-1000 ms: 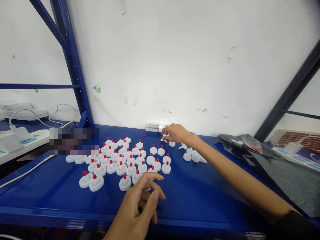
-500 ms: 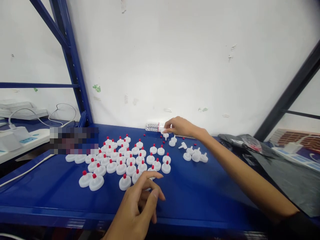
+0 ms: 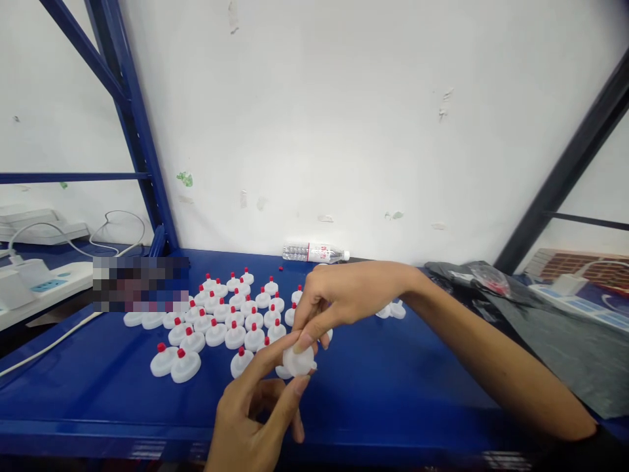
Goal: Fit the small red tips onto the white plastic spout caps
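A round white plastic nozzle cap (image 3: 299, 361) is held between both hands above the front middle of the table. My left hand (image 3: 260, 400) pinches its rim between thumb and forefinger. From above, my right hand (image 3: 339, 298) grips the same cap, with the thumb on its face; the other fingers are partly hidden. To the left of the hands stand several white nozzle caps (image 3: 215, 332) with small red tips pointing up. Behind my right forearm, a few white nozzle caps (image 3: 397, 309) show in part.
A clear plastic bottle (image 3: 314, 253) lies along the white wall, with a loose red tip (image 3: 280, 268) near it. Power strips with cables (image 3: 49, 282) are at the left. Dark plastic bags (image 3: 555, 341) cover the right side of the blue table (image 3: 393, 406).
My right hand has come back from near the bottle with a white nozzle cap and brought it to my left hand. My left fingers have closed on its rim.
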`<state>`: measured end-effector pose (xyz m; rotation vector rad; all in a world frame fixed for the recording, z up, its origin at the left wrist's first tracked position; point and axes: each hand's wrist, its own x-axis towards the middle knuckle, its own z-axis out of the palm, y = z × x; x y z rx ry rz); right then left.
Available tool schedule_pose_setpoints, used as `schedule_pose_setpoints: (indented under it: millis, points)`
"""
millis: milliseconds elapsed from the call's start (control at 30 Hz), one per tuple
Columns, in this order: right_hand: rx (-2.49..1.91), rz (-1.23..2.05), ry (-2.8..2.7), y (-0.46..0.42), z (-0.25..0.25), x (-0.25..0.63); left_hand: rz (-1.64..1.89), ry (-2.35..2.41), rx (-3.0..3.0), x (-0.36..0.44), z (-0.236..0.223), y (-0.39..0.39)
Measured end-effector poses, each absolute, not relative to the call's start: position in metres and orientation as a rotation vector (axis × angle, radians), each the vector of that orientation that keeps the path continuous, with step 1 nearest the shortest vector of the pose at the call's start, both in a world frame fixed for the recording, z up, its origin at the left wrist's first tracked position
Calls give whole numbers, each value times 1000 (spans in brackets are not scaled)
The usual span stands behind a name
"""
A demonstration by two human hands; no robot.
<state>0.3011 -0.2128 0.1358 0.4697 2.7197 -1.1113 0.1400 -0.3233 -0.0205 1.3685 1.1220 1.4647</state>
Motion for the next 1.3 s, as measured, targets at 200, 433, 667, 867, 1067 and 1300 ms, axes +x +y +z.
schedule_pose_setpoints:
  millis: [200,433,667,867,1067,1300]
  points:
    - [864,-1005,2813,-166,127,324,1422,1124,1497,136,-23,-317]
    - [1670,-75,2742,-98,63,336,1295,1179,1534,136,-24,-316]
    - [1596,-165,2750,-90,45,333,1261,1133,1588,132,-27,-311]
    - [1556,-259,2827,-92,50,334,1202,1247,1562,132,-27,-313]
    - [1383,-599,3004,-117,92,337,1124,1205,1533,130,-32,-311]
    - [619,-1142,3032,-172,135,327,1157,1181,1507,130,-31,-308]
